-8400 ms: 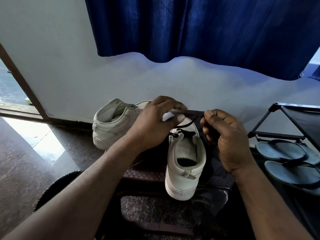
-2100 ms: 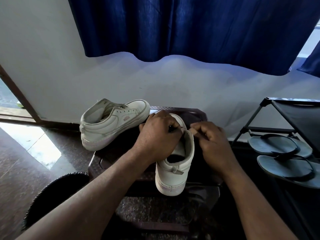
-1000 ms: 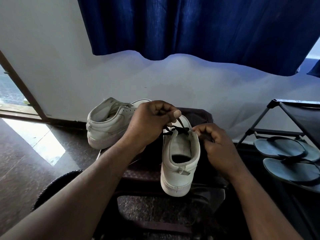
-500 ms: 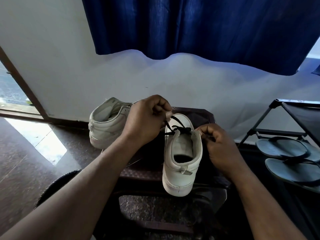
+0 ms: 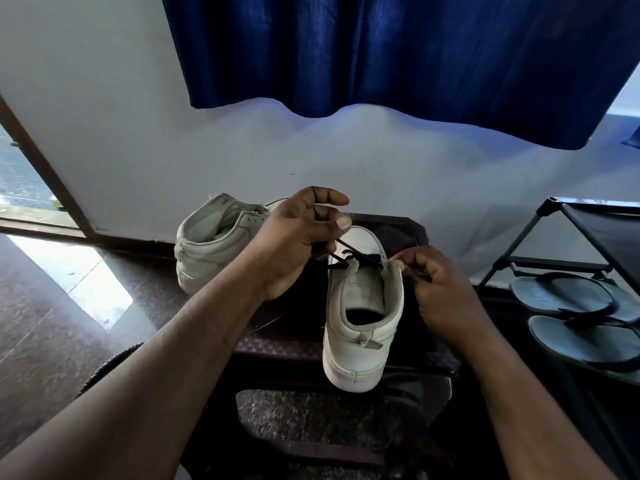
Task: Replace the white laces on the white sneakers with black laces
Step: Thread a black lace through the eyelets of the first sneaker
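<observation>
A white sneaker [image 5: 362,327] stands heel towards me on a dark stool [image 5: 408,233], with a black lace [image 5: 360,259] threaded across its upper eyelets. My left hand [image 5: 298,237] pinches one strand of the black lace and holds it up and to the left of the shoe. My right hand [image 5: 436,289] grips the shoe's right eyelet edge with curled fingers; whether it also holds a lace end is hidden. A second white sneaker [image 5: 214,240] lies on its side behind my left hand, without visible laces.
A black shoe rack [image 5: 568,237] stands at the right with a pair of grey flip-flops [image 5: 575,317] on its lower shelf. A blue curtain [image 5: 398,57] hangs on the white wall behind. A dark round object [image 5: 104,368] sits on the polished floor at the lower left.
My left hand has lifted up and left from the shoe's tongue, drawing the black lace strand out. My right hand has stayed at the right eyelets.
</observation>
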